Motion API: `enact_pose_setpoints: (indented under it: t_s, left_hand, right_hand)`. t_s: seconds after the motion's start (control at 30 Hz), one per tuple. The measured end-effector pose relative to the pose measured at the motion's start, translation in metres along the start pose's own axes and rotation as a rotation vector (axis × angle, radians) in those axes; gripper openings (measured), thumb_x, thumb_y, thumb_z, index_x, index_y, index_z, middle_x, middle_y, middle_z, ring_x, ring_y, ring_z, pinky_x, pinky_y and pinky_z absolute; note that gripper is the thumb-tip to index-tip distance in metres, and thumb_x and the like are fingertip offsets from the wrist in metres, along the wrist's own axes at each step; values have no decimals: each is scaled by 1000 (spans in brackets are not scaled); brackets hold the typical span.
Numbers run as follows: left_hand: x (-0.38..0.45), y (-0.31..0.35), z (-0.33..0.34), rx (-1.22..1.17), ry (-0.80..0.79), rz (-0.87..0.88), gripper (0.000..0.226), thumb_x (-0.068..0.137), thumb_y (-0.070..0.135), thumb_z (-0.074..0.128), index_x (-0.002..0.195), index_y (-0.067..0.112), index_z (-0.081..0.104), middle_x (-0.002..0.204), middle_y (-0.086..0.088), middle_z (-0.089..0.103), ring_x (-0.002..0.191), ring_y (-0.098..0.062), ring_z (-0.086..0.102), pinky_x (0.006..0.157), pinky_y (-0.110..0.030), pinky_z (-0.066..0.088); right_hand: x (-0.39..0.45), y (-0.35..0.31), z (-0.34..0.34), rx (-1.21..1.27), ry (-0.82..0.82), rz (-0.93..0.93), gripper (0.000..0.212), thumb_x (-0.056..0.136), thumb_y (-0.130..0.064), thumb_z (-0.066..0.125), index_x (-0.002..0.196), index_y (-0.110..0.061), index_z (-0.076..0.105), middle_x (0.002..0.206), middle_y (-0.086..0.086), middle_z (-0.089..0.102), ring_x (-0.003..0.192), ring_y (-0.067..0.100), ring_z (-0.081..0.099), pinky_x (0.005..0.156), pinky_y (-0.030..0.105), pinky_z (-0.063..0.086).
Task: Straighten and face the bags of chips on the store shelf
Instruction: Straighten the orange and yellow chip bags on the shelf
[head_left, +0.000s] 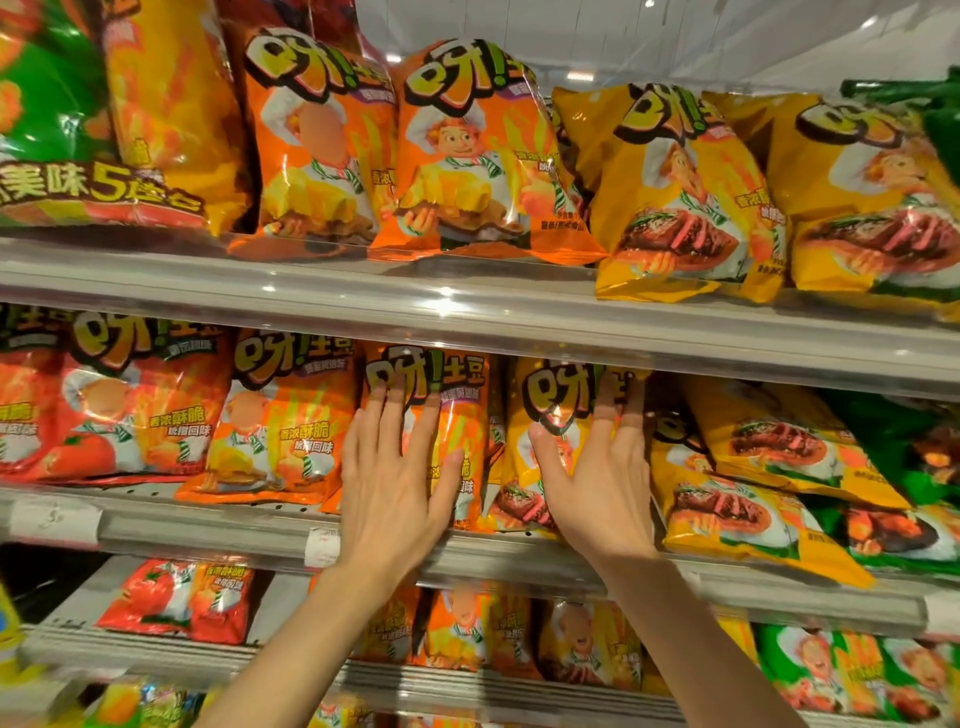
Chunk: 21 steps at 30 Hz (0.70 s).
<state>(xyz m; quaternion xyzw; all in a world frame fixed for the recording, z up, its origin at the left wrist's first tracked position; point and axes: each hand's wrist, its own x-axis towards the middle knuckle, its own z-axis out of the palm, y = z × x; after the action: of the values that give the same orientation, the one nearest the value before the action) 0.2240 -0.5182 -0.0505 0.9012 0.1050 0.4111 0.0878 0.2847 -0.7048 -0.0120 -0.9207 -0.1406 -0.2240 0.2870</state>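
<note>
On the middle shelf (218, 527) an orange chip bag (470, 415) stands upright, and my left hand (395, 483) presses flat against its front with straight, spread fingers. Beside it on the right stands a yellow chip bag (550, 400), where my right hand (597, 478) lies flat with fingers pointing up. Further right, two yellow steak-picture bags (727, 512) lean tilted and slump over the shelf's front edge. Left of my hands, an orange bag (280, 415) and red tomato bags (140, 400) face forward.
The top shelf (363, 296) carries orange bags (467, 156), yellow bags (675, 197) and a green multipack (47, 114). Green bags (909, 467) sit at the far right of the middle shelf. The lower shelf (519, 691) holds several smaller bags. Price tags (54, 522) hang on the shelf rail.
</note>
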Motion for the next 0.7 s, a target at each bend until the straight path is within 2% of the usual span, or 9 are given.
enact_pose_setpoints:
  t_s: [0.1, 0.17, 0.27, 0.37, 0.43, 0.5, 0.57, 0.63, 0.7]
  left_hand:
    - [1, 0, 0, 1, -1, 8, 56, 99, 48, 43, 146, 17, 46, 151, -18, 43, 146, -35, 30, 119, -53, 24]
    - [1, -1, -2, -20, -11, 14, 56, 100, 49, 43, 146, 18, 46, 151, -18, 44, 146, -35, 31, 118, -54, 24]
    - [1, -6, -9, -101, -26, 37, 57, 98, 50, 47, 146, 18, 47, 152, -15, 42, 146, -33, 29, 118, -54, 26]
    - [1, -11, -21, -186, -11, 59, 55, 95, 47, 53, 142, 19, 53, 152, -10, 43, 147, -30, 28, 119, -50, 26]
    - [-1, -12, -30, -253, 18, 81, 49, 94, 41, 58, 137, 17, 58, 147, -6, 49, 142, -27, 36, 116, -45, 31]
    - [-7, -11, -38, -335, 16, 97, 42, 94, 36, 61, 131, 15, 62, 134, 0, 56, 130, -20, 47, 108, -35, 39]
    - [-16, -8, -45, -452, -56, 59, 37, 95, 36, 59, 128, 19, 62, 122, 8, 60, 116, -10, 54, 97, -26, 43]
    - [-27, -1, -49, -616, -177, -40, 34, 95, 41, 57, 126, 28, 60, 111, 19, 63, 104, -3, 60, 87, -22, 48]
    - [-36, 10, -50, -751, -261, -157, 27, 95, 41, 59, 121, 35, 61, 101, 19, 67, 95, -5, 64, 79, -22, 51]
  right_hand:
    - [1, -1, -1, -19, -9, 6, 87, 96, -66, 35, 159, -12, 7, 162, 24, 10, 149, 37, 14, 120, 45, 18]
    - [2, -1, -5, 20, -32, 17, 89, 95, -68, 38, 159, -14, 7, 164, 19, 4, 151, 34, 8, 122, 44, 13]
    - [2, 0, -15, 117, -56, 45, 89, 92, -69, 45, 158, -17, 16, 166, 8, 4, 154, 26, 5, 123, 43, 16]
    - [-9, 1, -25, 153, -66, 52, 78, 93, -63, 50, 156, -25, 25, 167, 0, 4, 155, 20, 4, 121, 42, 19]
    - [-23, 3, -30, 218, -69, 43, 69, 94, -58, 54, 153, -30, 33, 168, -5, 4, 154, 14, 4, 121, 35, 19]
    - [-40, 3, -32, 311, -34, 26, 59, 94, -48, 61, 148, -30, 44, 166, -7, 14, 152, 5, 11, 114, 11, 15]
    - [-55, 6, -33, 324, 24, 3, 51, 93, -35, 68, 141, -25, 54, 160, -9, 29, 142, -7, 26, 95, -9, 17]
    - [-67, 10, -36, 302, 13, -16, 45, 93, -33, 66, 136, -23, 57, 151, -12, 41, 126, -20, 35, 89, -10, 25]
    - [-77, 13, -42, 359, -56, 0, 41, 95, -36, 62, 134, -26, 58, 135, -16, 55, 115, -16, 50, 89, -3, 36]
